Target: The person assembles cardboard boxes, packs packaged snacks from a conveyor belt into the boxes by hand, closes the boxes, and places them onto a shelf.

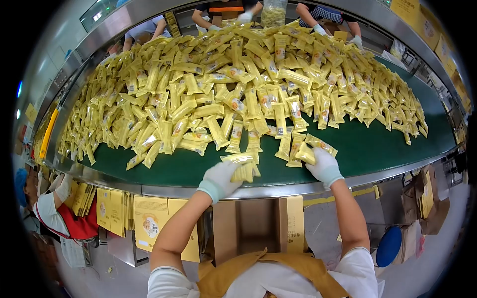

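My left hand (220,179), in a white glove, is closed around a few yellow snack packets (243,172) at the near edge of the green conveyor belt (278,179). To its right, my right hand (323,165), gloved too, has its fingers closed on a yellow packet (305,153). Other packets lie against both hands. Beyond them a large heap of the same wrapped packets (243,89) covers most of the belt. Below the belt's metal edge, an open cardboard box (258,226) stands in front of my body.
Yellow printed cartons (149,223) stand folded at the lower left, near a person in a red apron (82,218). Across the belt, several people with gloved hands (318,30) work at the heap. A blue stool (388,247) and brown boxes (432,198) are at the right.
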Motion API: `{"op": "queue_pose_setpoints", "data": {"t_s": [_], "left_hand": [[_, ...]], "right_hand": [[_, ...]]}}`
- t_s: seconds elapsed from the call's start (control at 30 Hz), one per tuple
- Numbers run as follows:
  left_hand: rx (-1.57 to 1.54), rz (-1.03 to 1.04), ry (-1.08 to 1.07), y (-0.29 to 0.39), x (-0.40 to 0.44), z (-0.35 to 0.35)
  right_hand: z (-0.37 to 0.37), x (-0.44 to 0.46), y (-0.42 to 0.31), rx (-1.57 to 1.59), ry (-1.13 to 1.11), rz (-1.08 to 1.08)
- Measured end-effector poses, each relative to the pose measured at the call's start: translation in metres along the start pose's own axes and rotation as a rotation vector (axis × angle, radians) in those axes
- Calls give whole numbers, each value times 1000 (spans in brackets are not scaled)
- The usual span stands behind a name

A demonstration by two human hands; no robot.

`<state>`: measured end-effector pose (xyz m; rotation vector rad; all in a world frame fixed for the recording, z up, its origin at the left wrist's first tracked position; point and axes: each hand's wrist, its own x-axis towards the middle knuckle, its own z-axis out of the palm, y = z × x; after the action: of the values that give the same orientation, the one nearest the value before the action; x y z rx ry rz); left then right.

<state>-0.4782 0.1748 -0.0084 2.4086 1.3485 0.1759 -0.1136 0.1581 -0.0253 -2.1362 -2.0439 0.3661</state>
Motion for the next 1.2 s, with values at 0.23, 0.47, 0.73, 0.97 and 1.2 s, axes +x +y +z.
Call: {"op": "queue_pose_setpoints", "data": {"t_s": [0.23,0.47,0.73,0.97,1.2], "left_hand": [[188,-104,-102,-2,63,6],[284,-136,-118,4,68,20],[458,120,199,-56,15,42],[311,96,-46,-28,-2,10],[298,-39,-208,-33,-6,0]], "right_hand": [[-64,12,23,59,221,140],[1,60,42,-196,-23,191],[27,-18,38,-332,314,-201],[9,-29,40,-355,65,-142],[-30,17,27,-181,-380,181]]}}
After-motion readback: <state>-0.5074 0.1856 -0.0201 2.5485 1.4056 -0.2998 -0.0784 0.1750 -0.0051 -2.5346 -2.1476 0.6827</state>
